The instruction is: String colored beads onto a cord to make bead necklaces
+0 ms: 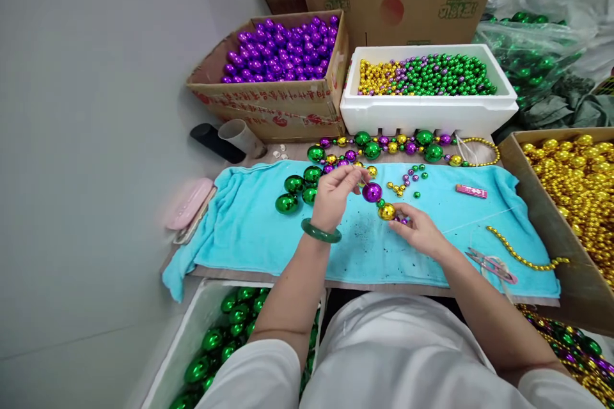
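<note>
My left hand (336,195), with a green bangle (321,231) at its wrist, is closed in a pinch on what looks like a thin needle. Just right of those fingertips is a large purple bead (371,192), in line with a small green bead (380,203) and a gold bead (386,211). The fingers of my right hand (418,229) are closed at the gold bead, with small purple beads partly hidden among them. A pale thread (480,220) stretches off to the right. Large green beads (287,203) and loose small beads (396,189) lie nearby on the turquoise towel (259,243).
A finished-looking bead strand (371,151) lies along the back. Behind it stand a carton of purple beads (268,108) and a white foam box (426,116). Thread snips (492,265), a gold bead string (520,255) and a gold-bead carton (551,217) are at right.
</note>
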### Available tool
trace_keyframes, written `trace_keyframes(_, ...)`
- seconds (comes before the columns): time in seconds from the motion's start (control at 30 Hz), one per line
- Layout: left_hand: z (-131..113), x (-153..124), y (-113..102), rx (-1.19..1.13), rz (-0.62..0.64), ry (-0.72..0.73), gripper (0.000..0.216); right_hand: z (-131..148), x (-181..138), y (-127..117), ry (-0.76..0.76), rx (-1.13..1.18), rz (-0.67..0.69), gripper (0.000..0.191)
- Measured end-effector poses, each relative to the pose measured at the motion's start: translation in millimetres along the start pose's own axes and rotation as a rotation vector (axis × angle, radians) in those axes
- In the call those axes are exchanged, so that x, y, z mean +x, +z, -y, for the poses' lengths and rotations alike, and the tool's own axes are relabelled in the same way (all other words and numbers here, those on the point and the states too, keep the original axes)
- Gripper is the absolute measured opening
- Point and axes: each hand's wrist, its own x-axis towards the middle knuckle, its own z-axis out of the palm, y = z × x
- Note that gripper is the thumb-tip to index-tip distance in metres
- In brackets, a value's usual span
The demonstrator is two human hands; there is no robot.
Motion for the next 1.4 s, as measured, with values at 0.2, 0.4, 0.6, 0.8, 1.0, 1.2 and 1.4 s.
trace_keyframes(0.2, -26, 12, 5, -0.117, 0.005, -0.039, 0.025, 26, 16, -14, -0.053, -0.067, -0.179, 0.023)
trace_keyframes(0.4, -36, 18, 16, -0.156, -0.02, -0.003, 0.021, 48, 28, 4, -0.047, 0.455, 0.035, 0.03)
trace_keyframes(0.6, -38, 24, 20, -0.135, 0.028, 0.143, 0.018, 68, 34, 2, -0.061, 0.435, 0.064, 0.026)
trace_keyframes(0.8, -49, 29, 10, -0.157, -0.112, 0.272, 0.02, 81, 36, -13, -0.06, 0.357, 0.23, 0.024)
trace_keyframes(1.0, -30, 19, 12, -0.095, 0.292, 0.164, 0.07, 104, 39, -9, -0.227, 0.428, 0.121, 0.018)
trace_keyframes(1.2, -1, 3, 23, 0.309, 0.537, 0.105, 0.024, 158, 34, -6, -0.474, 0.51, 0.129, 0.011)
trace_keyframes(1.4, -15, 17, -11, 0.324, 0.149, 0.151, 0.011, 178, 22, -44, -0.627, 0.472, -0.131, 0.012)
